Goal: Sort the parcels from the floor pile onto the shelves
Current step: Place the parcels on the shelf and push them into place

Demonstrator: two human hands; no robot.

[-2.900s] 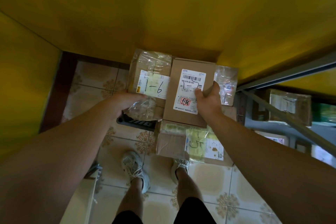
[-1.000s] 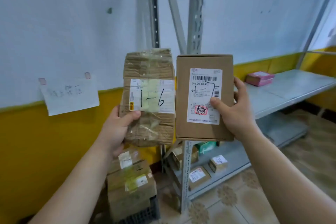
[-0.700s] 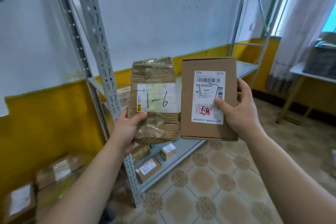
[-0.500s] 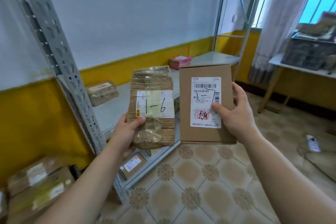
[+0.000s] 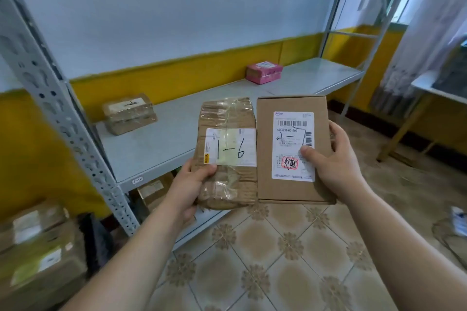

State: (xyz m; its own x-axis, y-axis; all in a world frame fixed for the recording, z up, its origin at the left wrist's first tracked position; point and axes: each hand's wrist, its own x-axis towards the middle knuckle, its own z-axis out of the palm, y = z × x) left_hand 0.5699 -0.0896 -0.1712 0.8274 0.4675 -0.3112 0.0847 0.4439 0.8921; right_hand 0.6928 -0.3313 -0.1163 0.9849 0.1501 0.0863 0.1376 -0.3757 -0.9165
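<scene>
Two bare forearms reach up from the bottom of the view over a beige floor of patterned tiles [image 5: 262, 255]. The left hand [image 5: 185, 190] is wrapped around the lower left corner of a crumpled brown cardboard parcel bound in clear tape [image 5: 226, 151], thumb pressed on its front just below a white label handwritten "1-6". The right hand [image 5: 336, 164] grips a smooth rectangular kraft cardboard box [image 5: 290, 149] by its right edge, thumb lying across the printed white shipping label with a barcode and a red stamp, fingers curled behind. Both parcels are held upright, side by side, their long edges touching or nearly so, labels facing the camera, in the air in front of the shelving. At lower left, blurred brown cartons with pale labels [image 5: 38, 247] are stacked on the floor beside a perforated grey metal upright [image 5: 63, 118] of the rack. Behind the held parcels runs a pale grey metal shelf [image 5: 164, 139]; a small tag is stuck on its front edge, and more brown boxes [image 5: 154, 190] sit on the level below. On the shelf, towards its left end, lies a taped brown cardboard parcel with a white label [image 5: 129, 113]; farther along, near the wall, sits a small pink wrapped parcel [image 5: 264, 72], well apart from it. Beyond stands a wall, white above and yellow below.
</scene>
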